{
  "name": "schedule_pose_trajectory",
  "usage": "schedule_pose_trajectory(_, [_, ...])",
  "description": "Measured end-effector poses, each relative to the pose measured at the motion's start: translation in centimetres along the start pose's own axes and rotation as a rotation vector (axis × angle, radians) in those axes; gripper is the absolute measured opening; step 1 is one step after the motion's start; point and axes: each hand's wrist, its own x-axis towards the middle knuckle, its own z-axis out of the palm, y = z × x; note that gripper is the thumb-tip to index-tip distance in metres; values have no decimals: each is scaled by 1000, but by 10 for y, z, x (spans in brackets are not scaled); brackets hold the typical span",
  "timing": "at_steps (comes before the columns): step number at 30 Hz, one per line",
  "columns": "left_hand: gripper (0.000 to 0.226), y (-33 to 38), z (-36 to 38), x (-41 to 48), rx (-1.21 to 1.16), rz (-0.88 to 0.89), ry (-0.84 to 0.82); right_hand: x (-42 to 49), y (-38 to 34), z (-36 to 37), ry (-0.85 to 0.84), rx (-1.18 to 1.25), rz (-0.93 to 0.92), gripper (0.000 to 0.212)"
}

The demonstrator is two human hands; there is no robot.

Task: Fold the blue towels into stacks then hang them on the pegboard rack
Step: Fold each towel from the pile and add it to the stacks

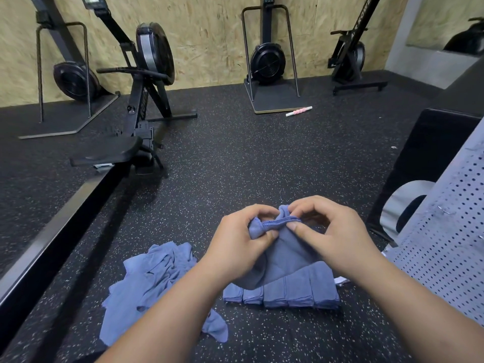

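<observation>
A blue towel (281, 254) hangs at centre, its hemmed top edge bunched. Both grips pinch that edge, the left hand (235, 247) at its nine o'clock and the right hand (332, 237) at three. Beneath it, folded towels (288, 292) sit in a row on the floor (235, 158). A loose heap (152, 281) lies at eight o'clock, and the pegboard rack (445, 244) stands at three.

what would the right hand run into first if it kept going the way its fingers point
The right hand points left along the towel hem it pinches; it would probably meet the left hand first.
</observation>
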Motion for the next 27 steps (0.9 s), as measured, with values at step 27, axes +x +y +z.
schedule_pose_trajectory(27, [11,5,-1,3,-305,-224,120,-3,4,2,-75,-254,-228,20])
